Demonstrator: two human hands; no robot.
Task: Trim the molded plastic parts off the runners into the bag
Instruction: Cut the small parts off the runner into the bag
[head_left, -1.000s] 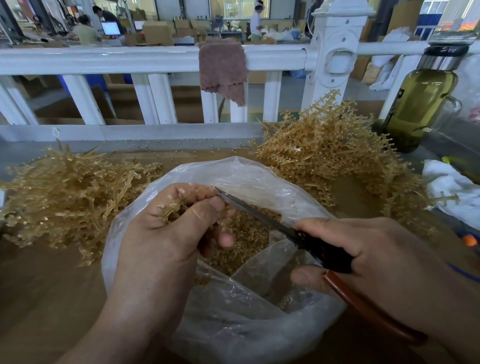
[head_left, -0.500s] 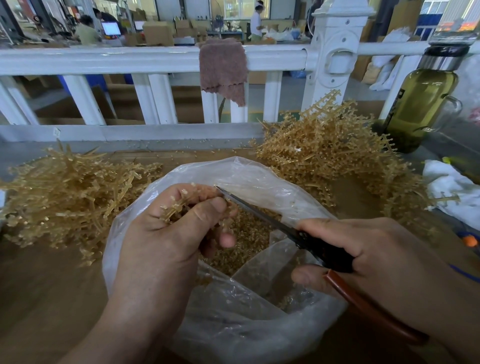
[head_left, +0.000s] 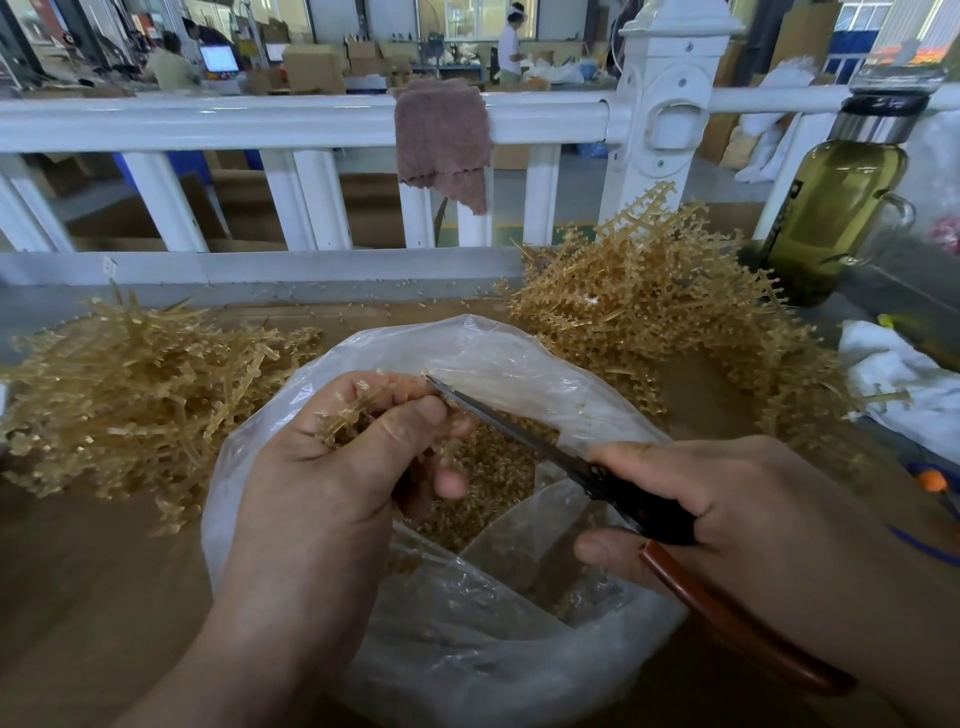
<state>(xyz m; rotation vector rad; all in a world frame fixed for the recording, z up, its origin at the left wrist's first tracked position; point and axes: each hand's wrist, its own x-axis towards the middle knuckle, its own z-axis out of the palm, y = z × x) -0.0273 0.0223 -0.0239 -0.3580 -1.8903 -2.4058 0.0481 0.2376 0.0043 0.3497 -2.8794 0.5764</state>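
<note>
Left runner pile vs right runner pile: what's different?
The left pile lies low and spread out; the right pile is heaped taller. The left pile's sticks look mostly bare, while the right pile's branches are lined with small nubs. Both are amber plastic, one on each side of the bag.

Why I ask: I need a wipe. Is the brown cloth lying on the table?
No, the brown cloth hangs over the white railing behind the table.

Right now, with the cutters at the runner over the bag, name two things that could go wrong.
1. The tip of the cutters sits beside the thumb of the left hand, which grips the runner; a slip might nick it.
2. The blades cross above the thin wall of the bag and could snag it.
</note>
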